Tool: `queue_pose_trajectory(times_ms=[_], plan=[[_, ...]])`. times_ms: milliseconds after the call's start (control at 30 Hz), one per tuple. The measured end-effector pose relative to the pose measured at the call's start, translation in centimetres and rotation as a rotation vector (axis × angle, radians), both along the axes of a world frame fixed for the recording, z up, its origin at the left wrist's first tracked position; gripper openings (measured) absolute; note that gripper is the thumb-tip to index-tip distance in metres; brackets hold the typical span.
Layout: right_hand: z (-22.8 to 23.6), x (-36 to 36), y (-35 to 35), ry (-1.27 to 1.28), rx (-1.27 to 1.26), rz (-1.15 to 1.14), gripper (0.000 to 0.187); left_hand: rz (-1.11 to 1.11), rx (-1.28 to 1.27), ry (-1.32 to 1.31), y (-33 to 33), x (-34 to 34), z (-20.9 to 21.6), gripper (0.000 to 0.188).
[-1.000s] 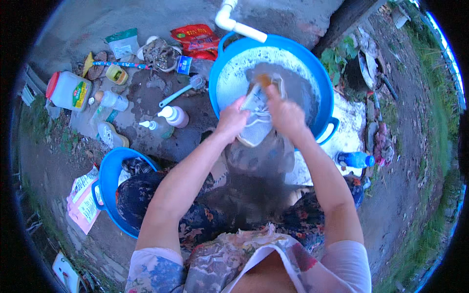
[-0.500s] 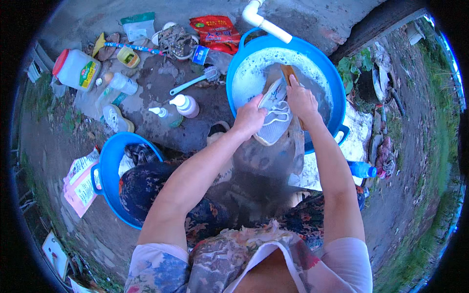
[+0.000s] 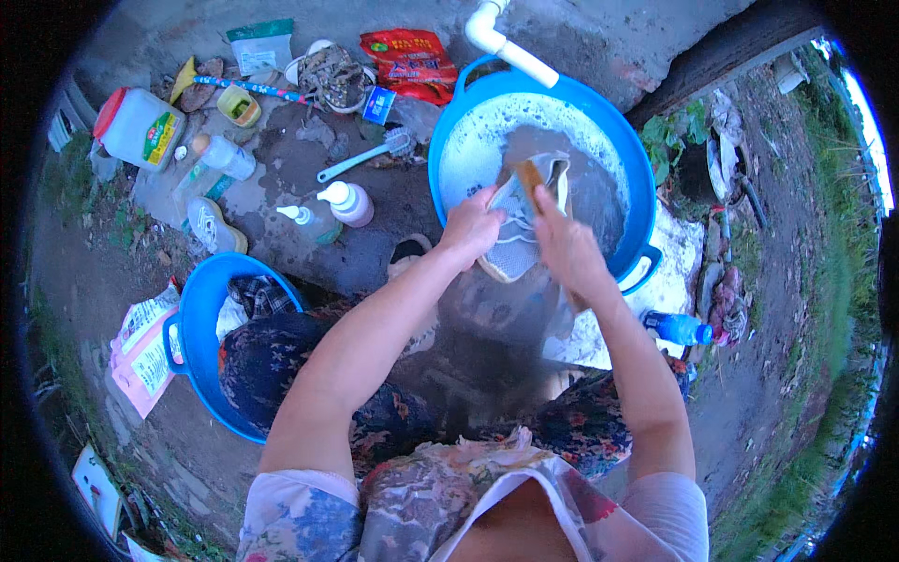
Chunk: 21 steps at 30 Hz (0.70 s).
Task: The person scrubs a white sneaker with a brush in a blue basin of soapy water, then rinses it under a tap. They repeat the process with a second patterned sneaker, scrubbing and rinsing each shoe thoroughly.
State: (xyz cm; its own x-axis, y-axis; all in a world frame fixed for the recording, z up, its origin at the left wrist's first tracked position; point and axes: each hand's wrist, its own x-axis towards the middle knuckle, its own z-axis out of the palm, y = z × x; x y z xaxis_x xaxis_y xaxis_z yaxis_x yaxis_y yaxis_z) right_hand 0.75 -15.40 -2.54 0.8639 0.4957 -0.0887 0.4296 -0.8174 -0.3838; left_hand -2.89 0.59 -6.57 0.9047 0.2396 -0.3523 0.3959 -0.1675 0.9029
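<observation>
A pale mesh sneaker with white laces is held over the near part of a large blue basin of sudsy grey water. My left hand grips its left side, fingers closed over the upper. In my right hand, a little blurred, is a long wooden brush, laid across the shoe's right side. The brush's bristles are hidden. A board lies beneath the shoe, sloping into the basin.
A white pipe juts over the basin. Left of it lie a scrub brush, a pump bottle, another sneaker and a lidded plastic jar. A second blue tub holds cloth. A blue bottle lies at right.
My right hand and the brush have moved down along the shoe, toward me. The sneaker has turned, and its opening now shows at the far end. My left hand keeps its grip.
</observation>
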Motion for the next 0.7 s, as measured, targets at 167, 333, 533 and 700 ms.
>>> queue_pose_trajectory(times_ms=[167,333,533,700], plan=[[-0.5,5.9,-0.5,0.066,-0.059,-0.302,0.047,-0.04,0.004,-0.018,-0.6,0.0,0.4,0.052],[-11.3,10.5,-9.0,0.077,-0.021,-0.572,0.048,-0.081,-0.043,-0.024,-1.1,0.3,1.8,0.054],[0.3,3.3,-4.7,0.577,0.523,-0.664,0.044,-0.32,0.338,0.081,4.2,3.2,1.1,0.045],[-1.8,6.8,-2.4,0.196,0.106,-0.371,0.045,-0.426,0.577,-0.068,2.6,4.2,0.5,0.041]])
